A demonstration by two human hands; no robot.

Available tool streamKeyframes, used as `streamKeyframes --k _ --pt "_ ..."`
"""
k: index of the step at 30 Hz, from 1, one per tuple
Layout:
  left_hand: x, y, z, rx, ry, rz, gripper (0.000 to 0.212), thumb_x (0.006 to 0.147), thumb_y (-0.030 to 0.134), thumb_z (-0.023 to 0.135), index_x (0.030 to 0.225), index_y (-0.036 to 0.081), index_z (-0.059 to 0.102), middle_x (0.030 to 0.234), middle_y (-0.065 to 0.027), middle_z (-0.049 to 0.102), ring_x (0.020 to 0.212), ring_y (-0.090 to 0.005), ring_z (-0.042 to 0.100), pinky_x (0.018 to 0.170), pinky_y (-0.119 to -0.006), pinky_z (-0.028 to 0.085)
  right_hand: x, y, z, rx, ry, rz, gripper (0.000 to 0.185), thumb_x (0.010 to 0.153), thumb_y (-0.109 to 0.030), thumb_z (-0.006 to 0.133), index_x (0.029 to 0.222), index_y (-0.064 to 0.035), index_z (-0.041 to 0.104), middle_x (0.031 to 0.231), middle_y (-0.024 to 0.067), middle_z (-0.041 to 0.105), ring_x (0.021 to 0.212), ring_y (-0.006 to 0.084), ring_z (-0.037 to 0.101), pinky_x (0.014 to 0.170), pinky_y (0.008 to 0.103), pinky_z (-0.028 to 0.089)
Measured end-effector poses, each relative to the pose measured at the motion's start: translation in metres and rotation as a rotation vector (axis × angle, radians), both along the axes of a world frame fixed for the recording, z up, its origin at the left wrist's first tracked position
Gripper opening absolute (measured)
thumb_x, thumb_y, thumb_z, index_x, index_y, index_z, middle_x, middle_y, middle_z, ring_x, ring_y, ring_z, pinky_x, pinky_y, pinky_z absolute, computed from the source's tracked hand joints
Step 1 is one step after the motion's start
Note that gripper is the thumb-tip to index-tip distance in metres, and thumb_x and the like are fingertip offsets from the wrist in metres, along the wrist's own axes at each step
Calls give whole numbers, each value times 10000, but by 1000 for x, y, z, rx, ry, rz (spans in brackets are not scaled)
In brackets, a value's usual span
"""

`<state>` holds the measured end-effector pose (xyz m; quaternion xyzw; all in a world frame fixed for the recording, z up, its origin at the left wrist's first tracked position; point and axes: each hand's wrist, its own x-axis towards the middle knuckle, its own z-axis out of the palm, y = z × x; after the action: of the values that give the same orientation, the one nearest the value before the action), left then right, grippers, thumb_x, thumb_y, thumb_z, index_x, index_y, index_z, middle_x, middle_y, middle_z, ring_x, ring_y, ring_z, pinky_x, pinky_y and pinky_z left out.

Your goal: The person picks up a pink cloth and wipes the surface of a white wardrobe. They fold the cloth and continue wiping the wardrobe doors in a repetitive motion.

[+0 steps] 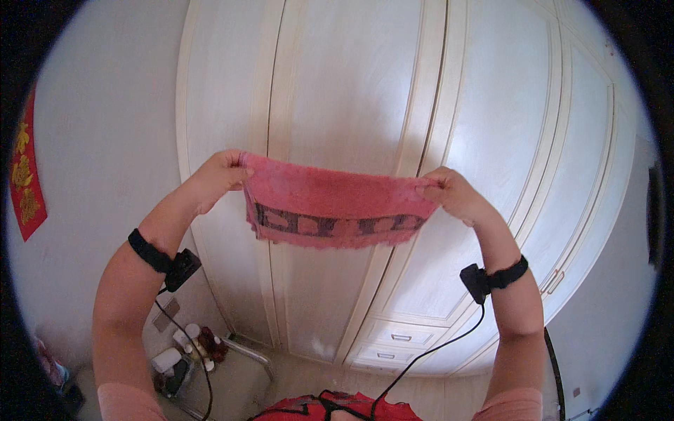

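Note:
A pink towel [337,192] with a dark patterned band along its lower part hangs stretched between my two hands, held up in front of a wardrobe. My left hand [229,171] pinches its upper left corner between thumb and fingers. At the upper right corner, my right hand [447,192] grips the cloth the same way. The towel's lower edge hangs free and looks slightly wavy; layered edges at its left side suggest it is folded. Both arms are raised and reach forward.
A pale wardrobe [342,79] with tall doors and small drawers [400,337] fills the space ahead. At lower left, several small items [192,337] sit by a metal-framed piece of furniture [247,350]. Black cables [426,352] run from straps on both forearms. A red banner [26,173] hangs at left.

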<state>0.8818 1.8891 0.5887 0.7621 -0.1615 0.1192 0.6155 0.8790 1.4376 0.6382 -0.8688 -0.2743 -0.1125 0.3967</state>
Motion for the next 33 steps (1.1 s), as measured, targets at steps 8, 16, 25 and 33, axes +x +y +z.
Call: streamKeyframes --k 8,16,25,33 --pt "-9 -8 9 10 247 180 195 1016 201 609 1192 131 657 830 13 639 621 -113 506 576 -289 445 -6 6 17 147 248 -38 119 912 -119 747 909 -5 712 717 37 642 537 114 551 464 269 420" --pt "-52 -54 33 -490 -40 229 242 1083 214 469 1221 65 601 1029 -124 701 935 -247 707 801 -385 608 1 12 52 590 -59 -23 258 919 -107 741 1033 -36 522 756 76 622 499 139 548 394 266 415" --pt "-5 -145 64 -318 -790 486 666 875 89 636 1433 -57 303 1277 -217 579 1204 -333 598 1062 -385 484 9 54 71 1160 -608 -48 360 933 15 618 1227 -9 411 1008 203 629 811 289 693 669 358 581" --pt "59 -179 46 80 -871 769 1139 823 312 805 1530 -128 27 1540 -367 278 1446 -469 314 1215 -533 208 64 94 16 -127 -1473 -500 703 898 -339 719 1505 -92 466 1598 295 274 1290 498 430 1118 585 325"
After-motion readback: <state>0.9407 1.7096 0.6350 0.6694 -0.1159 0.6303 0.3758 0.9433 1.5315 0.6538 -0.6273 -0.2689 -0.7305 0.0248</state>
